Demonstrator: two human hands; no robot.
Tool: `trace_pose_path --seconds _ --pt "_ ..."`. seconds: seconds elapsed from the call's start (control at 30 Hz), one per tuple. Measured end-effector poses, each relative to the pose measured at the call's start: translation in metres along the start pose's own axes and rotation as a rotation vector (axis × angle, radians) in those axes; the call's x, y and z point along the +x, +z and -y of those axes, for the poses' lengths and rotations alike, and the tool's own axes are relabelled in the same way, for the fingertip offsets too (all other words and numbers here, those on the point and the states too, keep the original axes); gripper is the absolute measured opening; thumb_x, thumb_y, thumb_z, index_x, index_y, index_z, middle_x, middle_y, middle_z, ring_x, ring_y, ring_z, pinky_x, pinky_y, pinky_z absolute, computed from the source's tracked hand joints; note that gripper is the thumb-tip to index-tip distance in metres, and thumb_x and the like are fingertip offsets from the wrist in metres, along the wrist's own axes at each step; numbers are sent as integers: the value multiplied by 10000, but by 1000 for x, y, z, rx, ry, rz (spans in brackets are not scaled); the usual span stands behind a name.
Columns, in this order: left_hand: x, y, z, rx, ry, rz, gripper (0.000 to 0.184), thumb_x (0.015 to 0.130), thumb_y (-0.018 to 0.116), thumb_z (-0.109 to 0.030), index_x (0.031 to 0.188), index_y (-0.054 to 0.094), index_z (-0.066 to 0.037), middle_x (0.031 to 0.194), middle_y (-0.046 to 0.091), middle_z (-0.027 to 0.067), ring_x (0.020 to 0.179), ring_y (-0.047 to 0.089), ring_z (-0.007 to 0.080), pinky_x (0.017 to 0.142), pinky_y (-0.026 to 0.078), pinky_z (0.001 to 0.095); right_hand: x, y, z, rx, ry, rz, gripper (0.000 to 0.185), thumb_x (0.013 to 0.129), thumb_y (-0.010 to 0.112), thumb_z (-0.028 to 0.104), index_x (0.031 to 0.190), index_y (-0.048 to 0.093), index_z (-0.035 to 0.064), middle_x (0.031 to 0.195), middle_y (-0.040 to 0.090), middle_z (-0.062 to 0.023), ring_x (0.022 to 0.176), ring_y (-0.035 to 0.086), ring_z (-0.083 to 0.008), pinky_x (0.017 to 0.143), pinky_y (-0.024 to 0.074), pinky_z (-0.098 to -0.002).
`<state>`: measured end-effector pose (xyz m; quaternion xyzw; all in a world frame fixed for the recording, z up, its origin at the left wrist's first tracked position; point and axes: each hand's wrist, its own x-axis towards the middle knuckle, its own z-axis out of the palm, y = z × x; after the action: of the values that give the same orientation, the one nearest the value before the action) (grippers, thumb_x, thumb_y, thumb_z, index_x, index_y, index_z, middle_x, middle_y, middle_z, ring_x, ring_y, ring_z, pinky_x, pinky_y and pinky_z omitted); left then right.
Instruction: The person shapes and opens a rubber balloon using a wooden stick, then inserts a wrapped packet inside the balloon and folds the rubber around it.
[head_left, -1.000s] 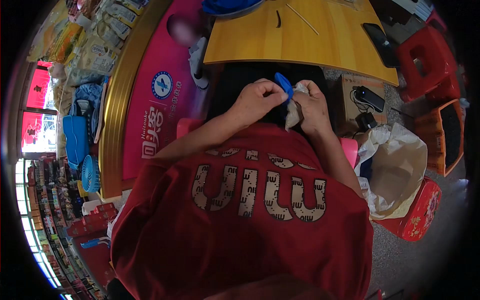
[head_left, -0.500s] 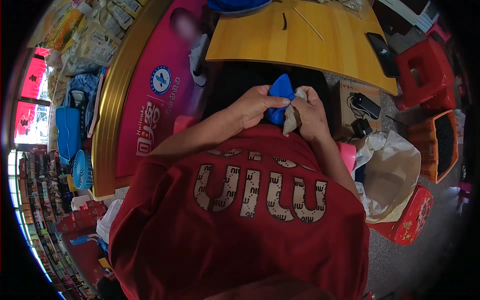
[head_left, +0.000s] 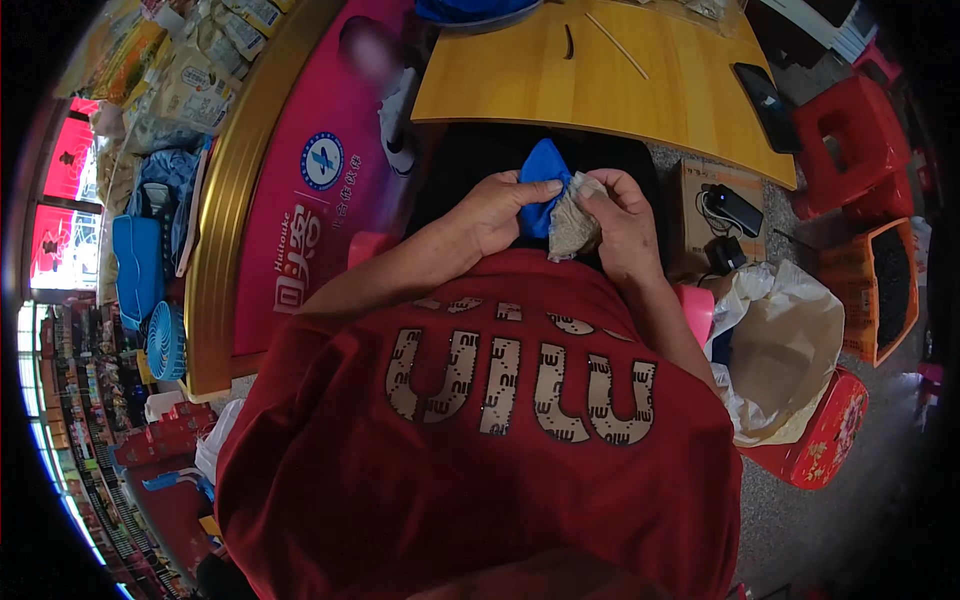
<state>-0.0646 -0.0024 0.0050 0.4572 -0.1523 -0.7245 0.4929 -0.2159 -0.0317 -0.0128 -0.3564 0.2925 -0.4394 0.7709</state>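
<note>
Centrally, we note the blue cloth (head_left: 538,218) pinched by the left hand (head_left: 488,215), its long axis running away from the body, beside greyish fabric (head_left: 572,226) gripped by the nearer right hand (head_left: 622,222).

Blue piece (head_left: 538,188) between both hands (head_left: 560,222)

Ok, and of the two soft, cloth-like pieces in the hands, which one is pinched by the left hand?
The bright blue piece with a pointed top is in the left hand; the crinkled grey-beige piece is in the right hand.
</note>
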Motion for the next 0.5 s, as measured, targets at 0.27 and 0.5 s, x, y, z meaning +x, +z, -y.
trace_pose_path --seconds 0.27,0.5 --pt "0 2 4 80 -18 2 186 706 612 -73 849 530 12 823 572 92 760 554 171 713 445 290 3 -4 -2 -325 -8 -51 92 740 515 57 805 457 27 721 493 -14 636 457 -62 562 378 -185" --pt "2 -1 6 77 36 -46 218 708 612 -74 860 499 34 817 560 99 759 545 172 710 441 277 -5 5 11 -400 20 -2 102 747 515 85 812 498 9 715 496 -4 644 452 -60 577 370 -178"
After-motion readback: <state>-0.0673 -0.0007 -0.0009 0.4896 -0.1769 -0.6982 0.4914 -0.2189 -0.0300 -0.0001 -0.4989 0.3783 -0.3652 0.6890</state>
